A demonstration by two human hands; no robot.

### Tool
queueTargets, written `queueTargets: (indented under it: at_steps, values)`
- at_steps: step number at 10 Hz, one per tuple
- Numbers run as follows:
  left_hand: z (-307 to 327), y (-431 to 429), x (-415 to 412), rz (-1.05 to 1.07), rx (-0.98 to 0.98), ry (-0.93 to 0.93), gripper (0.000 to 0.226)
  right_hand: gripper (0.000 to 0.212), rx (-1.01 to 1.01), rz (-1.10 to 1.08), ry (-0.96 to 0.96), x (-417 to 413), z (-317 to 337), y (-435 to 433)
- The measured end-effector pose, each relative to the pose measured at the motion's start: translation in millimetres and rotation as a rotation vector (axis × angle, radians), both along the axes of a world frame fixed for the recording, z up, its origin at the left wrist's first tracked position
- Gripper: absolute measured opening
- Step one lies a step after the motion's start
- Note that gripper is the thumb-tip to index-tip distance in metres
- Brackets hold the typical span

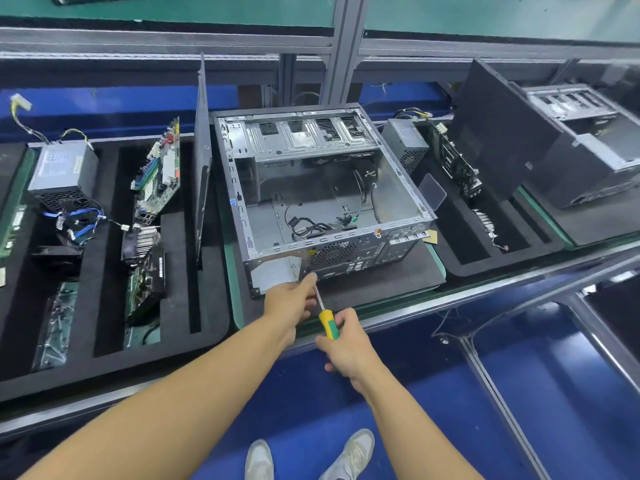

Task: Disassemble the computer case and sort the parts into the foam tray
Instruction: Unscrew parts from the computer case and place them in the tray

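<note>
Presently, the screwdriver is grasped by the right hand, its shaft pinched by the left hand at the case, which lies beside the tray. Tip should be kept square and pressed.

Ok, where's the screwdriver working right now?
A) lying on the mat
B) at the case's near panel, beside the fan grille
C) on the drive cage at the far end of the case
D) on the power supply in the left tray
B: the right hand grips the screwdriver by its handle, the left hand steadies the shaft, and the tip meets the computer case just left of the fan grille.
</note>
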State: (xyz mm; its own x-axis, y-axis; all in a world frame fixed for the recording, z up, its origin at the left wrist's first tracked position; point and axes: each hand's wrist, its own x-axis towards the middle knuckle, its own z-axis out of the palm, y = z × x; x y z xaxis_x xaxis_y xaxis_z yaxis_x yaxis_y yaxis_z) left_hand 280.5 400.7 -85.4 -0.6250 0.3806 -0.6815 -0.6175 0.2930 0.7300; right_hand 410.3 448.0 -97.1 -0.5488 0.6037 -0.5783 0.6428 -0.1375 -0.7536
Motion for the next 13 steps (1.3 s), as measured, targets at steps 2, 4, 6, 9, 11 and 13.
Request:
queueTargets:
  at_steps: [2, 4, 6, 9, 11, 13]
  values:
    - [-6, 17, -5, 0.221, 0.041, -0.123, 0.022, 0.031, 0.035, 0.035, -0.031, 0, -2, 1]
    - [-10, 20, -2, 0.208, 0.114, -0.135, 0.008, 0.027, 0.090, 0.113, -0.076, 8, -1, 7]
    - [-20, 13, 1, 0.201, 0.264, -0.214, 0.010, 0.019, -0.031, 0.192, -0.050, 36, 9, 29]
    - [-1, 71, 53, -0.489, 0.181, -0.192, 0.018, 0.009, -0.187, -0.315, 0.286, 67, 28, 103]
    - [17, 204, 89, -0.642, 0.157, -0.129, 0.017, 0.013, -0.175, -0.570, 0.379, 89, 55, 186]
    - [14, 328, 114, -0.447, 0.070, -0.048, 0.012, 0.011, -0.129, -0.682, 0.344, 127, 68, 269]
